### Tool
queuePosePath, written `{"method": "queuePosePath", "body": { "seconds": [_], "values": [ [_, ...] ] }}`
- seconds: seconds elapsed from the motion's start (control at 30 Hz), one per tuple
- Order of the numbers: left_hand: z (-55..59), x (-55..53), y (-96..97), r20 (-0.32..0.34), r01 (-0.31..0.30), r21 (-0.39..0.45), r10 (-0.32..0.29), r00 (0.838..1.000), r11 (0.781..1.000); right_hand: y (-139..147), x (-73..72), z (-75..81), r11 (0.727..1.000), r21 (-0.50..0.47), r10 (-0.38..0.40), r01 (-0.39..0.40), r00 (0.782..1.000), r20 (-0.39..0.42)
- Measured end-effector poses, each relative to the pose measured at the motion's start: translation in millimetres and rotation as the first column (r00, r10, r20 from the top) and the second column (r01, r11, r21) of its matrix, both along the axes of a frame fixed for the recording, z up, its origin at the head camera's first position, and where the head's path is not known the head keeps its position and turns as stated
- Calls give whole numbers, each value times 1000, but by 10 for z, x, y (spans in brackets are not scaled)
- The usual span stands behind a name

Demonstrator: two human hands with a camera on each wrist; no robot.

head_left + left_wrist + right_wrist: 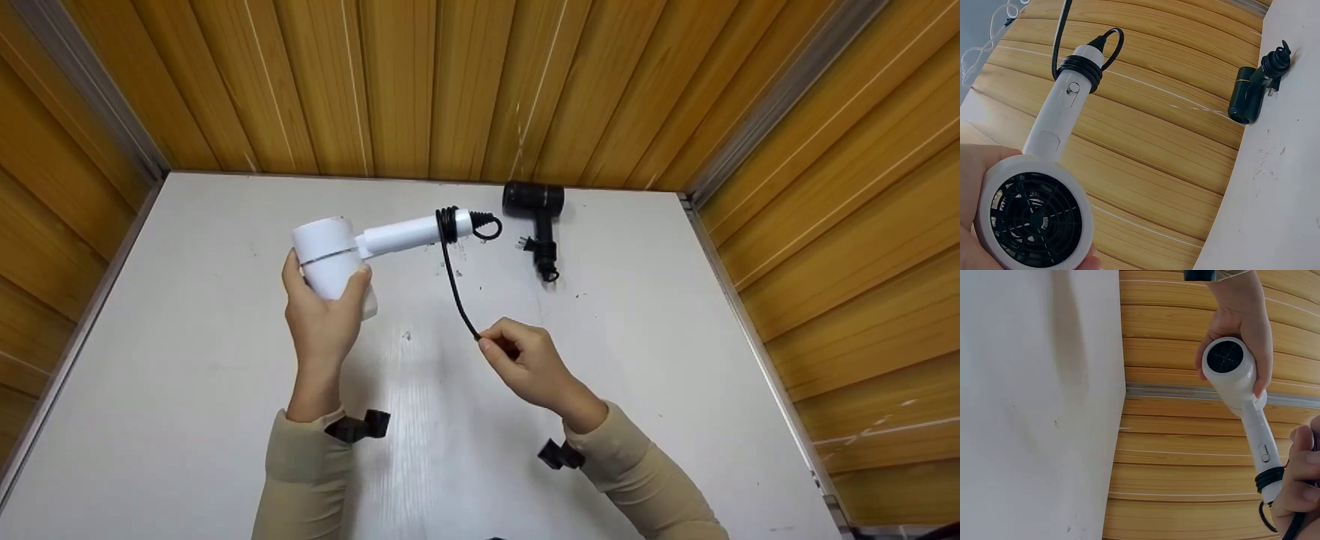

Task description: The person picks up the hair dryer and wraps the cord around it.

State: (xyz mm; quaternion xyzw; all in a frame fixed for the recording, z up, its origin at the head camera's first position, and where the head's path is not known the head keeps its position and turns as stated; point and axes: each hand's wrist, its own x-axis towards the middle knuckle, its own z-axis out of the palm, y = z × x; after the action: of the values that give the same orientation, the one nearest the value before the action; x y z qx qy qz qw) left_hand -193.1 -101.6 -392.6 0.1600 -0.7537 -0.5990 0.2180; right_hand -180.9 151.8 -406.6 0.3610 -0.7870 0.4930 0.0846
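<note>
A white hair dryer (326, 244) is held by its barrel in my left hand (324, 322), thumb on one side and fingers round the other. Its handle (401, 234) points right, with a black cord (448, 225) wound in several turns near the end. From the coil the cord runs down to my right hand (529, 364), which pinches it between thumb and fingertips. In the left wrist view the dryer's round black grille (1036, 219) faces the camera. The right wrist view shows the right fingers (1297, 489) around the cord beside the handle's end.
A black hair dryer (534, 199) lies at the back of the white table (225, 390), its cord bundled round its handle and a plug (527, 244) beside it. Wood-look panels (397, 90) stand behind and on both sides.
</note>
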Motion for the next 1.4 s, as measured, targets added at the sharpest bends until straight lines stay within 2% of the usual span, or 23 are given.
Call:
{"method": "queuePosePath", "body": {
  "seconds": [0.13,0.23,0.37,0.5,0.57,0.67,0.8,0.87,1.07,1.13,1.3,1.4],
  "values": [
    [36,10,-14,48,14,51,-16,999,999,26,-37,-97,999,21,-29,27,995,97],
    [56,12,-13,65,23,90,-29,997,996,48,-91,-155,998,45,-51,42,971,233],
    [69,10,-3,61,45,152,-54,997,987,80,-186,-199,999,40,-50,36,904,425],
    [74,6,0,43,58,197,-67,997,979,94,-258,-156,1000,-22,9,4,829,559],
    [78,7,0,50,57,206,-68,996,977,96,-274,-117,999,-45,31,-6,809,588],
    [87,14,-4,61,59,224,-75,995,973,101,-292,-85,998,-63,48,-12,791,610],
    [113,27,-17,69,61,256,-81,994,965,120,-345,-138,998,-66,38,6,766,642],
    [128,35,-21,73,62,269,-84,994,961,132,-373,-164,998,-60,21,24,758,652],
    [145,56,-14,84,81,278,-108,991,957,158,-476,-227,997,-12,-51,78,752,657],
    [142,62,-10,84,90,279,-118,990,956,180,-550,-316,995,-1,-72,96,752,655],
    [140,79,-9,101,112,280,-145,984,954,220,-738,-520,987,34,-146,160,771,620],
    [139,87,-5,105,122,274,-156,982,954,198,-816,-521,972,64,-222,227,786,577]
  ]
}}
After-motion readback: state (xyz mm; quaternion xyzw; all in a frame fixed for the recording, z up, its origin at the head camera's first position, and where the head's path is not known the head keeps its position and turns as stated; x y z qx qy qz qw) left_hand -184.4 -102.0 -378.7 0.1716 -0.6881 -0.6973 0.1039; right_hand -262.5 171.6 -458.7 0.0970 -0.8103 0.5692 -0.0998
